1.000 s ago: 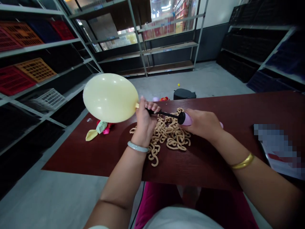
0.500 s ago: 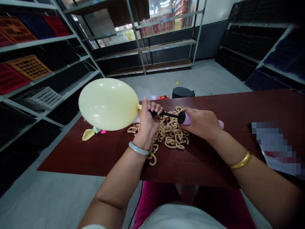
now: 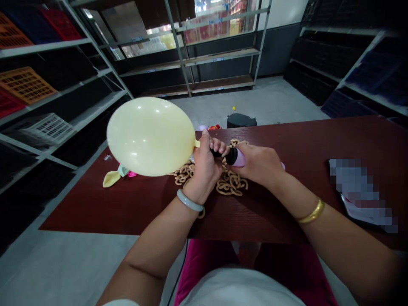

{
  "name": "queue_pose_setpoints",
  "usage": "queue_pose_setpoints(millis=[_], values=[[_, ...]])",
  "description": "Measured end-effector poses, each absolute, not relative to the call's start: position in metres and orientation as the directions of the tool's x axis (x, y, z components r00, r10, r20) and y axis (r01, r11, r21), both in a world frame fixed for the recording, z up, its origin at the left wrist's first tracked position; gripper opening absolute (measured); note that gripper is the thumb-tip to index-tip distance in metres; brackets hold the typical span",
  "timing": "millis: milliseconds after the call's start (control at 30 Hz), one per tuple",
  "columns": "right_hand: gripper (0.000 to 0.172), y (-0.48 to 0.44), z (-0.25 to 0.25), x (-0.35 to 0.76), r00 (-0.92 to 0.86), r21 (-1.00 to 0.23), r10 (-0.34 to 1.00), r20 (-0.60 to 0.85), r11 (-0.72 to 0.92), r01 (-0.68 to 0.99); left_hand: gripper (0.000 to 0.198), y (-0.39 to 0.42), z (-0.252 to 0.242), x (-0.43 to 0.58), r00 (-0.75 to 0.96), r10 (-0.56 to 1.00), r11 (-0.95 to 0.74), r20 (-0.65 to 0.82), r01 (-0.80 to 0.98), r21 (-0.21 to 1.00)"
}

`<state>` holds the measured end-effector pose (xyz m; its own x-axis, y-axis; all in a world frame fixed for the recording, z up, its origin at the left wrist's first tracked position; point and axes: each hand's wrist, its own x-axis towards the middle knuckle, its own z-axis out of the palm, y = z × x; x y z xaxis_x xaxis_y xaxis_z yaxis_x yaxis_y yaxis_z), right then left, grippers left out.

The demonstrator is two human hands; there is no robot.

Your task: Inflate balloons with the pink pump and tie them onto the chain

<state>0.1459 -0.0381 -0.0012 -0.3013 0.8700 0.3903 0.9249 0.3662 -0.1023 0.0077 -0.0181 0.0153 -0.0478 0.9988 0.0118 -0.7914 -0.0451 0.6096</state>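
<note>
A large pale yellow balloon [image 3: 151,137], blown up, hangs to the left of my hands above the table. My left hand [image 3: 208,159] is closed around the balloon's neck and the black nozzle end of a balloon pump. My right hand [image 3: 261,163] grips the pump's body [image 3: 239,157], which is lilac with a black collar. The two hands are close together, with little of the rod showing between them. Beneath them lies a heap of tan, curled, ring-like pieces [image 3: 232,185], partly hidden by my hands.
Limp balloons [image 3: 111,179] in yellow, green and pink lie at the left of the dark red table [image 3: 318,144]. A flat, blurred-out object [image 3: 360,191] lies at the right. Beyond the table are a dark stool [image 3: 241,120] and shelves with crates [image 3: 27,85].
My hands have come closer together, and the pump's black rod has slid in between them. The balloon looks slightly larger. The whole view has shifted a little.
</note>
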Motion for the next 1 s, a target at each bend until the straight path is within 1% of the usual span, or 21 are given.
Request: queue_pose_setpoints(millis=[133, 367, 467, 567, 633, 833, 1000], values=[[0.059, -0.033, 0.001, 0.155, -0.303, -0.102, 0.865, 0.399, 0.37, 0.924, 0.048, -0.007, 0.031, -0.023, -0.094, 0.993, -0.115, 0.067, -0.817, 0.565], [0.051, -0.028, 0.008, 0.172, -0.319, -0.059, 0.859, 0.399, 0.372, 0.927, 0.047, 0.008, 0.047, -0.08, -0.158, 0.976, -0.211, 0.149, -0.85, 0.482], [0.051, -0.028, 0.008, 0.174, -0.296, -0.053, 0.862, 0.411, 0.346, 0.937, 0.047, 0.007, 0.045, -0.074, -0.201, 0.973, -0.231, 0.114, -0.826, 0.514], [0.052, -0.029, 0.007, 0.173, -0.287, -0.043, 0.864, 0.414, 0.334, 0.942, 0.048, 0.002, 0.04, -0.054, -0.249, 0.968, -0.223, 0.042, -0.765, 0.604], [0.051, -0.032, 0.009, 0.17, -0.287, -0.028, 0.862, 0.418, 0.328, 0.944, 0.049, -0.003, 0.036, -0.037, -0.238, 0.971, -0.192, 0.013, -0.746, 0.638], [0.049, -0.044, 0.015, 0.152, -0.288, -0.016, 0.852, 0.438, 0.327, 0.945, 0.048, -0.023, 0.029, 0.005, -0.111, 0.993, -0.11, 0.038, -0.777, 0.62], [0.05, -0.045, 0.011, 0.144, -0.303, -0.046, 0.844, 0.443, 0.359, 0.932, 0.049, -0.029, 0.027, 0.014, -0.089, 0.996, -0.069, -0.001, -0.776, 0.626]])
